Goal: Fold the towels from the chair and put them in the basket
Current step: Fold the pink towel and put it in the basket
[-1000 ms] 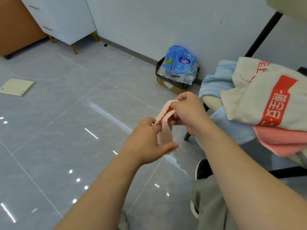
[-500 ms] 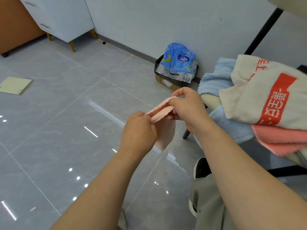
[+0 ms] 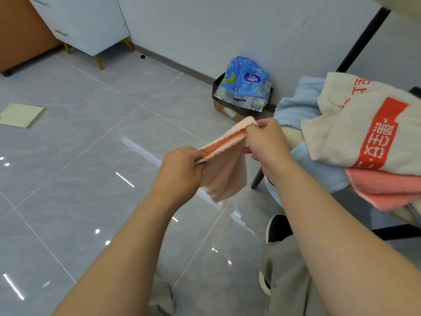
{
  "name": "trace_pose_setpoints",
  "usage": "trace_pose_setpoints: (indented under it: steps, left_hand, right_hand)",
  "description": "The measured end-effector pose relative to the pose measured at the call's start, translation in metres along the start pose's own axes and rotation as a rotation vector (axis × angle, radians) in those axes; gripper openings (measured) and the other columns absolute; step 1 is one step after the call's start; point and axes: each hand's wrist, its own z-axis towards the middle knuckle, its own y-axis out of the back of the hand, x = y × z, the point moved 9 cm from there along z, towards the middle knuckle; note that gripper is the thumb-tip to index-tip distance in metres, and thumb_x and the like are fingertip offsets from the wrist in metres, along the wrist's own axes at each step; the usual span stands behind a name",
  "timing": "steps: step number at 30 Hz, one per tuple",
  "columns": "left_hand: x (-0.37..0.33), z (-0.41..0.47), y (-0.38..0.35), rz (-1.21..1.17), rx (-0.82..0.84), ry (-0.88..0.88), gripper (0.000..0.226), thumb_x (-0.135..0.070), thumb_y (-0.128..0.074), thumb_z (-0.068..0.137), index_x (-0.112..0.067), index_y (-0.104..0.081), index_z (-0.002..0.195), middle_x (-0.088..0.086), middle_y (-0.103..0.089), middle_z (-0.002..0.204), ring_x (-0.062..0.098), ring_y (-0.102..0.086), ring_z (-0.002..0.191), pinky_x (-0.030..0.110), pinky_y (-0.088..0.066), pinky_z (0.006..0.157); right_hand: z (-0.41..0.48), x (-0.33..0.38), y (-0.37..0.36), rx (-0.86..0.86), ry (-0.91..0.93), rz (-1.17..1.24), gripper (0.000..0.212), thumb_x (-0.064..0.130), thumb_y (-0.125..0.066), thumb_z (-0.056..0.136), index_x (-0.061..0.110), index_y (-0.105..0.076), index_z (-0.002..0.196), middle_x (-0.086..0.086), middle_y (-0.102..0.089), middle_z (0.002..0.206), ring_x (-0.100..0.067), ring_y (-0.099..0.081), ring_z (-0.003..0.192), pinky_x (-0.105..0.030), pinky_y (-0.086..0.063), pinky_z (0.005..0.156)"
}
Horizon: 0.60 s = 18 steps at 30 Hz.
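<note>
A small pale pink towel [image 3: 225,169] hangs doubled over in the air above the floor. My left hand [image 3: 180,172] pinches its near upper corner and my right hand [image 3: 266,142] pinches the far upper corner, so the top edge stretches between them. On the chair [image 3: 293,137] at the right lie more towels: a light blue one [image 3: 293,106], a cream one with a red printed band [image 3: 355,124], and a coral pink one [image 3: 387,188] underneath. No basket is in view.
A cardboard box [image 3: 227,110] holding a blue plastic pack [image 3: 246,80] stands by the wall. A white cabinet [image 3: 86,21] on gold legs is at the back left. A pale yellow flat board [image 3: 20,115] lies on the grey tile floor. A black table leg [image 3: 362,39] slants behind the chair.
My hands have moved apart, stretching the pink towel's top edge wider between them; its folded body now hangs lower and flatter.
</note>
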Motion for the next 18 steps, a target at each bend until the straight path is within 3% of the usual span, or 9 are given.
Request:
trace_pose_setpoints:
  steps: [3,6,8,12,18]
  left_hand:
    - [-0.006,-0.002,-0.001,-0.029,0.036,-0.009,0.009,-0.017,-0.067,0.089,-0.018,-0.075,0.085,-0.005,-0.062,0.076,0.014,-0.054,0.073,0.019,-0.038,0.063]
    - [-0.006,-0.005,-0.007,-0.009,0.113,-0.004,0.008,-0.017,-0.069,0.088,-0.020,-0.077,0.087,-0.002,-0.065,0.080,0.016,-0.058,0.077,0.031,-0.046,0.070]
    - [-0.004,-0.005,-0.008,0.008,0.141,0.008,0.012,-0.012,-0.068,0.086,-0.020,-0.077,0.087,-0.002,-0.066,0.080,0.018,-0.059,0.078,0.030,-0.045,0.069]
    - [-0.001,-0.005,-0.003,-0.019,0.130,0.029,0.023,-0.005,-0.065,0.083,-0.024,-0.077,0.086,-0.002,-0.066,0.079,0.017,-0.059,0.076,0.022,-0.042,0.062]
    - [0.002,-0.007,-0.002,0.000,0.189,0.039,0.026,-0.001,-0.062,0.083,-0.021,-0.077,0.091,-0.001,-0.067,0.085,0.020,-0.060,0.082,0.035,-0.049,0.072]
  right_hand:
    - [-0.006,-0.010,-0.014,0.111,-0.203,0.224,0.017,0.022,-0.038,0.100,0.021,-0.055,0.095,-0.002,-0.064,0.081,-0.020,-0.068,0.060,-0.029,-0.046,0.060]
    - [-0.001,-0.007,-0.006,0.030,-0.112,0.155,0.021,0.014,-0.038,0.099,0.024,-0.052,0.111,-0.007,-0.070,0.086,-0.014,-0.064,0.051,-0.028,-0.051,0.053]
    - [0.004,-0.002,0.003,-0.031,-0.010,0.061,0.025,0.011,-0.042,0.094,0.029,-0.054,0.107,-0.007,-0.071,0.090,-0.016,-0.067,0.057,-0.029,-0.054,0.053]
    - [0.008,0.009,0.014,-0.094,0.155,-0.193,0.022,0.016,-0.048,0.089,0.035,-0.060,0.089,0.001,-0.070,0.091,-0.026,-0.070,0.085,-0.043,-0.060,0.077]
    - [0.011,0.010,0.017,-0.109,0.210,-0.310,0.026,0.013,-0.048,0.089,0.030,-0.066,0.096,0.003,-0.067,0.091,-0.024,-0.065,0.088,-0.038,-0.055,0.074]
